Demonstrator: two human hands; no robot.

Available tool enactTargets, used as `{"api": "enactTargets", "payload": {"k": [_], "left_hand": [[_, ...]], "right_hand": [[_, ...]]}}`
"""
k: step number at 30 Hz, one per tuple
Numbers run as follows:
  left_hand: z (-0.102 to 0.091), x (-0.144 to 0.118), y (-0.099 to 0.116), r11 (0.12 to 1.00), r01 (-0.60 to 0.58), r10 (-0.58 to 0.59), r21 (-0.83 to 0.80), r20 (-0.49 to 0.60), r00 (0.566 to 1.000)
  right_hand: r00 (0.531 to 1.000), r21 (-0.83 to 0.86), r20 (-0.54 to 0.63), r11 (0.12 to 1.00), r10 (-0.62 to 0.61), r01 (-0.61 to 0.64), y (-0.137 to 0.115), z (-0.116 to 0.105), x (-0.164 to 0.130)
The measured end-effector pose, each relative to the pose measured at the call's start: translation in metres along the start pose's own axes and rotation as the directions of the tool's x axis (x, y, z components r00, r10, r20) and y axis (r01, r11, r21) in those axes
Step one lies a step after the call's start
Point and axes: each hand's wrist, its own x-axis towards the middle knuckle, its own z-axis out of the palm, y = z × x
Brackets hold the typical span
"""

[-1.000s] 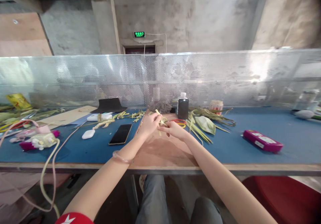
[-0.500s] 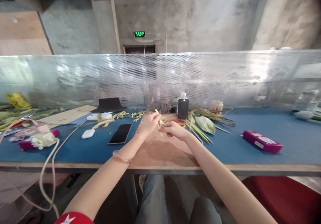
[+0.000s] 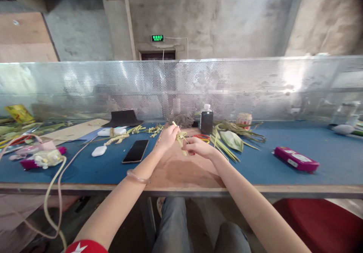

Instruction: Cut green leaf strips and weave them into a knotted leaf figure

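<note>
Leaf strip [image 3: 180,138] sits in the middle of the frame, pinched by my left hand [image 3: 168,137] and my right hand [image 3: 199,147]. Pulling too hard could snap it or knock the bottle [image 3: 207,120] behind.

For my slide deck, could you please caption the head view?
Left hand and right hand grip a pale leaf strip above the blue workbench.

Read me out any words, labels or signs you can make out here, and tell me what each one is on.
"EXIT": green lit sign on the back wall above the doorway; the characters above that word are too small to read.
Pink case, its white label: too blurred.
Yellow packet, red print: unreadable.
Dark bottle: no readable label.
</note>
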Motion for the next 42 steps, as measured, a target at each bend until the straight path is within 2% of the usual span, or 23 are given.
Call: {"api": "enactTargets", "payload": {"k": [13,23,28,33,38,42], "left_hand": [[-0.011,0.002,0.001,0.979,-0.123,0.137,0.165,-0.077,0.988],[-0.021,0.003,0.005,0.984,-0.069,0.092,0.162,-0.144,0.985],[-0.023,0.003,0.003,0.997,-0.041,0.05,0.063,-0.153,0.987],[-0.017,0.002,0.005,0.99,-0.012,-0.004,-0.142,-0.114,0.994],[-0.012,-0.002,0.016,0.942,0.022,-0.021,-0.335,0.005,1.0],[-0.014,-0.007,0.023,0.911,0.044,0.01,-0.411,0.13,0.991]], "right_hand": [[0.999,-0.062,0.03,0.998,0.014,-0.012,-0.004,-0.002,-0.004],[1.0,-0.207,0.015,0.978,0.013,-0.009,0.006,-0.007,0.0],[1.0,-0.304,0.012,0.953,0.021,-0.017,0.012,-0.008,0.001],[1.0,-0.358,-0.015,0.934,0.003,-0.008,0.013,-0.007,0.002],[0.997,-0.383,-0.071,0.924,-0.012,-0.016,0.017,-0.008,0.005],[0.998,-0.396,-0.055,0.918,-0.007,-0.016,0.019,-0.009,0.005]]}}
